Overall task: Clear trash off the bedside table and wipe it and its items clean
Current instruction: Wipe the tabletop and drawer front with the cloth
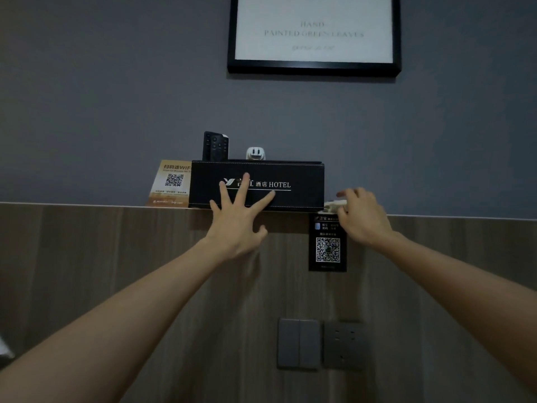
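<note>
A black hotel box (pixel 299 181) with white lettering stands on a narrow ledge (pixel 87 205) atop the wooden wall panel. My left hand (pixel 236 221) is spread flat, fingers straight, over the box's front. Two black remotes (pixel 215 146) and a white plug adapter (pixel 255 154) stick up from the box. Just right of the box lies a small pale crumpled thing (pixel 334 205). My right hand (pixel 361 216) has its fingers curled around that thing's right end. Whether it lifts off the ledge, I cannot tell.
An orange WiFi card (pixel 171 183) leans left of the box. A black QR sign (pixel 327 248) hangs on the wood panel below the ledge. Lower down are a grey light switch (pixel 298 343) and a socket (pixel 344 344). A framed print (pixel 313 33) hangs above.
</note>
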Tool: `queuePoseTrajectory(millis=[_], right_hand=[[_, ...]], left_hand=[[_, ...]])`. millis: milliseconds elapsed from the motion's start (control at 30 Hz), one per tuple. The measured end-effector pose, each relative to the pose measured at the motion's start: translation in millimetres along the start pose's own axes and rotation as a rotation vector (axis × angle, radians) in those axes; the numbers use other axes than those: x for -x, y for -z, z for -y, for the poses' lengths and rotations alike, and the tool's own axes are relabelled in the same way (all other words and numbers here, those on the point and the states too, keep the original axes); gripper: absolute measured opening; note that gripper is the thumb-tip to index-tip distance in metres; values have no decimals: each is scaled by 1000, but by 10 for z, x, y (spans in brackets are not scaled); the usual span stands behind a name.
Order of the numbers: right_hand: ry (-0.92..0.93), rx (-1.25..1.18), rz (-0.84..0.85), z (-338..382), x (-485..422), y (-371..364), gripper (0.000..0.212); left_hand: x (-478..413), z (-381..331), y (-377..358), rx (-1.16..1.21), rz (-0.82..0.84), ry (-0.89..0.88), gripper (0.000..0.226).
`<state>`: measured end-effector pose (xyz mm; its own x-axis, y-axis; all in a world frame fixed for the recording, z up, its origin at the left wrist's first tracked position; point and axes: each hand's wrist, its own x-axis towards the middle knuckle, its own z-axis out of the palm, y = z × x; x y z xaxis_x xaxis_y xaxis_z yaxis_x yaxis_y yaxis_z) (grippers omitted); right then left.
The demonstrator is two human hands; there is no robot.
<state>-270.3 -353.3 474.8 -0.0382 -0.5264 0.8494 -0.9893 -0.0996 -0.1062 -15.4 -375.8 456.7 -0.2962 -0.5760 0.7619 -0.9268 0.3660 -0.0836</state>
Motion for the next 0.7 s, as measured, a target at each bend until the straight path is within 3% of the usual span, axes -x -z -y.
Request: queuePoseTrajectory(millis=[133,267,433,533,700], right_hand=[[19,158,196,-119,-100,-194,44],[83,290,113,-138,-109,-195,36],[58,129,178,-138,-62,11,34],[27,35,111,-169,169,161,33],[69,-84,88,-118,633,701,26]], left_hand=[[-16,-33,-69,-36,-8,4,76],[-7,-11,-51,-87,-7,8,79],[5,-91,105,-178,83,52,82],[34,-234,325,-221,148,71,79],[403,-561,693,-49,58,-66,73]])
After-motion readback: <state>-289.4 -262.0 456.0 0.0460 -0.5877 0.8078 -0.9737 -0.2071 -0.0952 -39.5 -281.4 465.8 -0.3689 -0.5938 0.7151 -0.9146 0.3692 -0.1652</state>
